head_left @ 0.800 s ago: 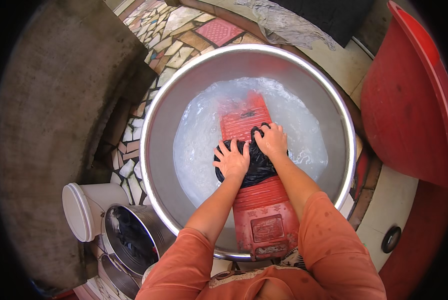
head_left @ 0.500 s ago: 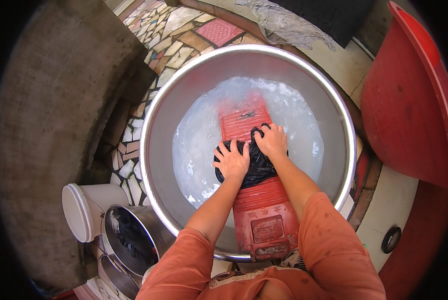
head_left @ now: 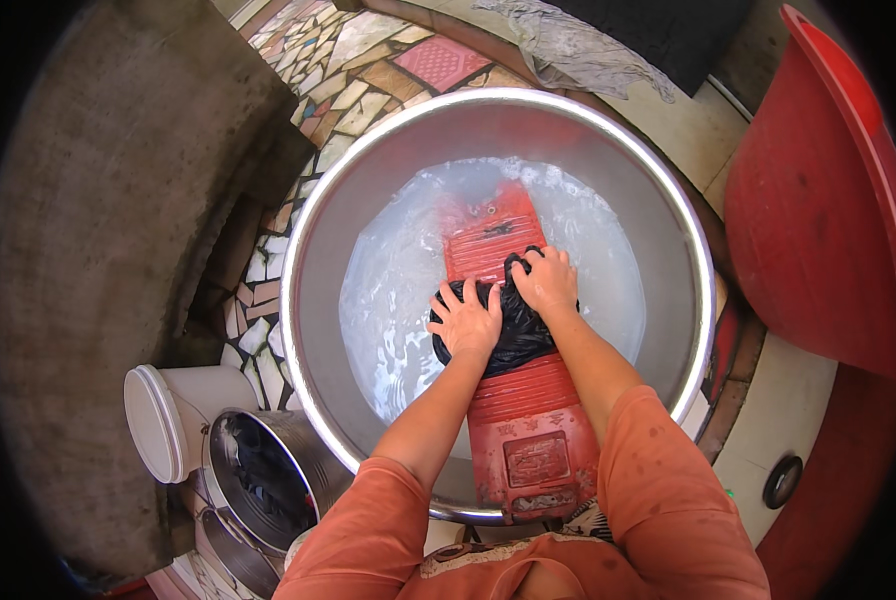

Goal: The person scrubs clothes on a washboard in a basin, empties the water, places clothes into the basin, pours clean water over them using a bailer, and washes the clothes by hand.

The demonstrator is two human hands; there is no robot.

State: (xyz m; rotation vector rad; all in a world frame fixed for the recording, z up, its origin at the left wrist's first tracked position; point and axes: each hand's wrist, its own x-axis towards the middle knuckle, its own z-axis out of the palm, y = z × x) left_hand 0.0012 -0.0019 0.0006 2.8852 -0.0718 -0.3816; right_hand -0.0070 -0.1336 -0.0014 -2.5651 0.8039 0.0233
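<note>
A red ribbed washboard (head_left: 516,390) leans in a wide metal tub (head_left: 308,260), its far end under cloudy water (head_left: 388,300). Across its ridges lies a bunched, wet black cloth (head_left: 513,342). My left hand (head_left: 467,322) presses on the cloth's left side, fingers spread and palm down. On the right side, my right hand (head_left: 545,283) has its fingers curled into the cloth, a fold bulging up beside its fingertips. Both my forearms come over the tub's near rim.
Left of the tub, a white lidded bucket (head_left: 203,400) lies by a metal pail (head_left: 268,470) with dark contents. A large red basin (head_left: 808,200) stands on edge at right. A grey cloth (head_left: 588,50) hangs over the far ledge. Stone paving (head_left: 353,100) surrounds the tub.
The water has shifted, with more ripples at the left and more of the washboard's far end showing. My hands and the black cloth stay almost where they were.
</note>
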